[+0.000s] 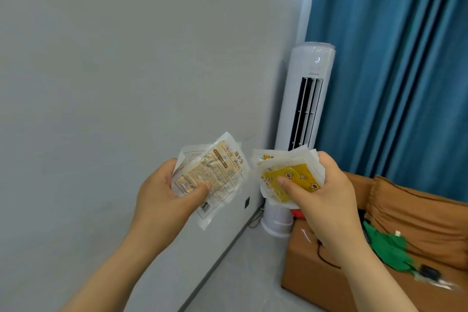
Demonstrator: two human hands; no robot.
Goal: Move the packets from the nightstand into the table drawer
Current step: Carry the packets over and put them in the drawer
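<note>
Holds both hands up in mid-air, side by side and apart. Grips a stack of beige packets (215, 172) in the left hand (159, 192), thumb pressed across the printed front, fingers curled behind. Grips a fanned bundle of white-edged yellow packets (296, 180) in the right hand (326, 192), thumb on the top packet, fingers wrapped round the far edge. Bundles near each other between the hands; cannot tell whether the edges touch.

Beyond the right hand: white tower air conditioner (306, 99), upright against the grey wall (101, 83). Behind and right of that hand: blue curtain (392, 71). Below and right of it: orange sofa (417, 210), with green cloth (387, 248) and a black cable (326, 258) on the seat.
</note>
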